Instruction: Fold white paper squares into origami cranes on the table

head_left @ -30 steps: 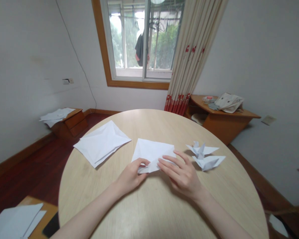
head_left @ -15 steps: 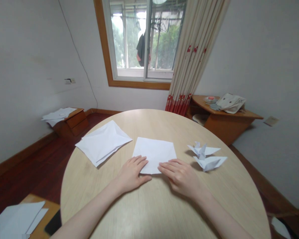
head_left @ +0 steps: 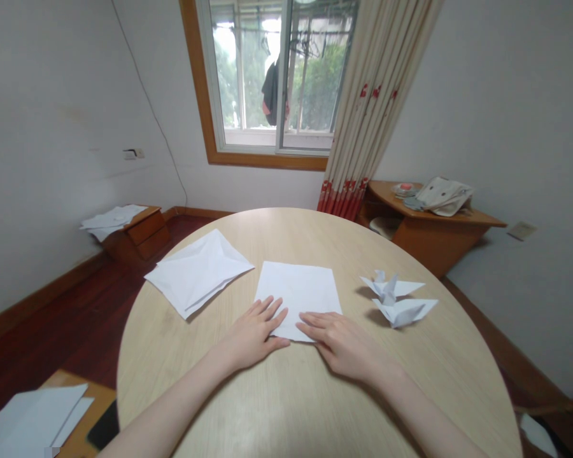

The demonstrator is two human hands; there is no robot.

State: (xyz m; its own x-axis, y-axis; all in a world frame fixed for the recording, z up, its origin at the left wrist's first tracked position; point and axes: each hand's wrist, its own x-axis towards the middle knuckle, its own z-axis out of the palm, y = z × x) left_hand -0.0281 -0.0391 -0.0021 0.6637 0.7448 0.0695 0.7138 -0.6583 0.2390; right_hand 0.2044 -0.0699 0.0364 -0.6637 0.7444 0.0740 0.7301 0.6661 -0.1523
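Observation:
A white sheet of paper [head_left: 298, 285] lies flat on the round wooden table [head_left: 286, 407] in front of me. My left hand [head_left: 258, 334] rests on its near left corner, fingers spread and thumb at the near edge. On the near right part of the sheet lies my right hand [head_left: 341, 340], its fingers stretched out flat and close together. The palms partly hide the paper's near corners. To the right stand two folded paper cranes, a rear crane [head_left: 407, 289] and a front crane [head_left: 405, 312], close together.
Creased white sheets [head_left: 203, 267] lie at the table's left. More paper [head_left: 33, 413] and a dark flat object [head_left: 104, 425] rest on a low wooden surface at lower left. A corner desk [head_left: 451, 238] with a pale bag [head_left: 444, 196] stands behind right, beside the curtain [head_left: 363, 127].
The paper's near edge has come slightly toward me and its right side now reaches further right. My right hand has shifted a little, its fingertips closer to my left hand.

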